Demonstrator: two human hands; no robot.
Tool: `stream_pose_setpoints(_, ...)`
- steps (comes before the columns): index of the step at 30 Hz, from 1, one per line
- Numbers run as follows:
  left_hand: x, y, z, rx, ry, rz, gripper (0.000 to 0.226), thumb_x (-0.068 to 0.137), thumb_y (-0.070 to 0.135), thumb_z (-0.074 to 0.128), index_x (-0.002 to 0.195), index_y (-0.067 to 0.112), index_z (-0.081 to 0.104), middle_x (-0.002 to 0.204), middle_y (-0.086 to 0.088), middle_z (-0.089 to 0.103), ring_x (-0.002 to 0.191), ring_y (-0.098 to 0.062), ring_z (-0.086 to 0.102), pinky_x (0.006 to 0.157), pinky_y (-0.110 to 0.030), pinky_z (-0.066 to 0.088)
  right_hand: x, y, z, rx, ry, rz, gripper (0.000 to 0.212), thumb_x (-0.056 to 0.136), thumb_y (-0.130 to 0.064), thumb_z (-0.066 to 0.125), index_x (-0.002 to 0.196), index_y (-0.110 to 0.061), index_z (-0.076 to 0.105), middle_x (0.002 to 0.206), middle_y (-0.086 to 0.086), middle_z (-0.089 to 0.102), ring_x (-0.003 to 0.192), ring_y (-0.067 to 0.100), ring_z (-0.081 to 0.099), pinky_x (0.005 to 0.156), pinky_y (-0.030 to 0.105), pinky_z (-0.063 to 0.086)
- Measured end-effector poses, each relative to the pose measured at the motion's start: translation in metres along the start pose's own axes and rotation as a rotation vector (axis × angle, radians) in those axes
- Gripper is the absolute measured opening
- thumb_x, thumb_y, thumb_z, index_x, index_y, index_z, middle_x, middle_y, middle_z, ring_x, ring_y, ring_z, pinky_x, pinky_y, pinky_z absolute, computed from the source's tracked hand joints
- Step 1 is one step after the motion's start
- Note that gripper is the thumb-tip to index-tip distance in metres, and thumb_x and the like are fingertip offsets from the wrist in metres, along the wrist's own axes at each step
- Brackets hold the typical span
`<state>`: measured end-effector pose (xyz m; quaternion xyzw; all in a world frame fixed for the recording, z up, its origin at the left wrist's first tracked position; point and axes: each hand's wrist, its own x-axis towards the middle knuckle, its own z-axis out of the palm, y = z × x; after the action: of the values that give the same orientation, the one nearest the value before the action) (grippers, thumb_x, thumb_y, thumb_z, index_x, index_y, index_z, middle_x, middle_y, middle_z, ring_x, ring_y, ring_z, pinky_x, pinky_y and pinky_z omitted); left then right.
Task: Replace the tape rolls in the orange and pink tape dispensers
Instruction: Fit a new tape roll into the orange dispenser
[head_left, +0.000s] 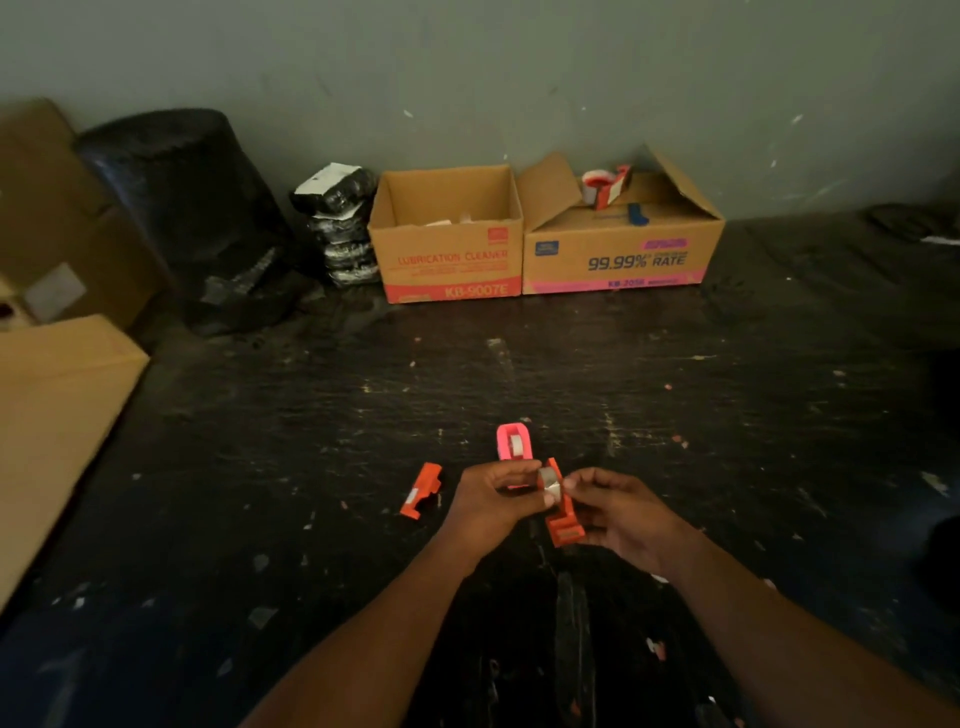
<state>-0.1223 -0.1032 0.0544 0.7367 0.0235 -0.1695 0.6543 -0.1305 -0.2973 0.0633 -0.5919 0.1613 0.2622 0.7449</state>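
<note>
An orange tape dispenser half (562, 514) is held upright between both hands above the dark table. My right hand (615, 512) grips its lower body. My left hand (491, 501) pinches a small clear tape roll (549, 480) at the dispenser's upper end, with right fingertips touching the roll too. The other orange piece (422, 491) lies flat on the table to the left. The pink dispenser (514, 448), with a tape roll inside, lies just beyond my hands.
Two open cardboard boxes (448, 236) (621, 234) stand against the far wall, the right one holding a red tape dispenser (605, 186). Black wrapped bundles (340, 228) and a black bag (187, 208) sit at left, with cardboard (57, 415) on the left edge.
</note>
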Motion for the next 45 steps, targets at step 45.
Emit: stream_pose_setpoints(45,0.106,-0.029,-0.126,-0.446,0.199,-0.427,0.028,0.085,0.011,0.077,0.111,0.016,0.072,0.098,-0.005,0.081,0.091,-0.019,0.076,0.075,-0.035,0.06,0.153,-0.024,0.094,-0.018,0.056,0.07,0.015,0.095,-0.008,0.059,0.109,-0.004,0.065,0.097,0.012,0.076,0.081,0.024,0.076,0.062,0.036,0.061)
